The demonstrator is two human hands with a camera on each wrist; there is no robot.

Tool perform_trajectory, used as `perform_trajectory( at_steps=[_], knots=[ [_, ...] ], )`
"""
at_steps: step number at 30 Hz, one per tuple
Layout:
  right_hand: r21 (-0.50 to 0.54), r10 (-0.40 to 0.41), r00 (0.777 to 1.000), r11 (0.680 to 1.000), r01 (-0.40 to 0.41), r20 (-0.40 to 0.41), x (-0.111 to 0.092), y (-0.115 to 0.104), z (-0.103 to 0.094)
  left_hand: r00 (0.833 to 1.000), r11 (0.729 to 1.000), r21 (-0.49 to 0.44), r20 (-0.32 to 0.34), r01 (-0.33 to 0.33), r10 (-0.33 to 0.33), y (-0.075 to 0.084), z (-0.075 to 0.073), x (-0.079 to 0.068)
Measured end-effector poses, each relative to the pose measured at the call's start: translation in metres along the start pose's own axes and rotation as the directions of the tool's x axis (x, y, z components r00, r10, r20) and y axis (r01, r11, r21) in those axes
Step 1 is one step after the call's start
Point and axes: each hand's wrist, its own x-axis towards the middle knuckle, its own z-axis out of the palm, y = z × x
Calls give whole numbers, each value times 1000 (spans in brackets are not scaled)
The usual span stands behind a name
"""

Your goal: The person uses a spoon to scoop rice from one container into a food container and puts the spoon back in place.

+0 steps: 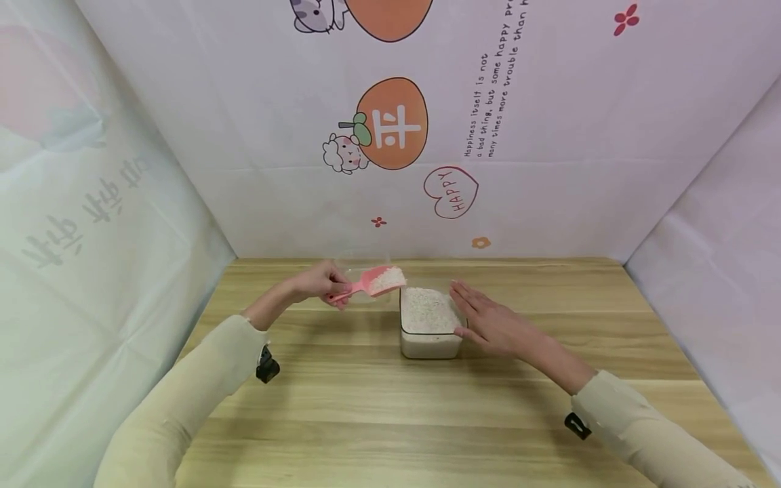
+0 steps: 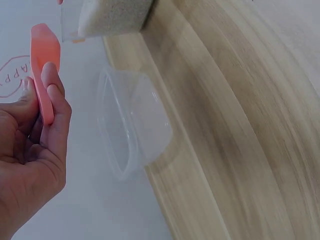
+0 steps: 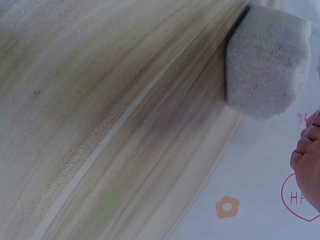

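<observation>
My left hand (image 1: 323,281) grips the handle of a pink scoop (image 1: 358,286), which carries a heap of white rice (image 1: 389,277). The scoop's lip is at the left rim of a clear square container (image 1: 430,350) filled high with rice (image 1: 429,308). On the container's other side, my right hand (image 1: 493,324) lies with straight fingers against the right rim. In the left wrist view, thumb and fingers close on the scoop handle (image 2: 45,102). Below the scoop stands a second, see-through plastic tub (image 2: 150,122), partly hidden behind the left hand and scoop in the head view.
The wooden table (image 1: 390,427) meets a white printed sheet (image 1: 274,169) behind both containers. Similar white sheets close off the left and right sides. Both sleeves carry a dark wrist device, the left one (image 1: 267,366) hanging near the tabletop.
</observation>
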Motion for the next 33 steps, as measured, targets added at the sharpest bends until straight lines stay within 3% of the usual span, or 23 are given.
perform_trajectory(
  at_steps=[15, 28, 33],
  knots=[
    [-11, 9, 1000, 1000, -9, 24, 2, 2, -4, 989, 998, 16, -136, 60, -57, -20, -23, -15],
    [-9, 24, 999, 1000, -23, 32, -1, -1, -1, 948, 975, 95, -272, 198, -166, -30, -28, -16],
    [-35, 28, 1000, 999, -28, 6, -3, -3, 1, 936, 967, 126, -307, 221, -174, -30, -27, -15]
  ],
)
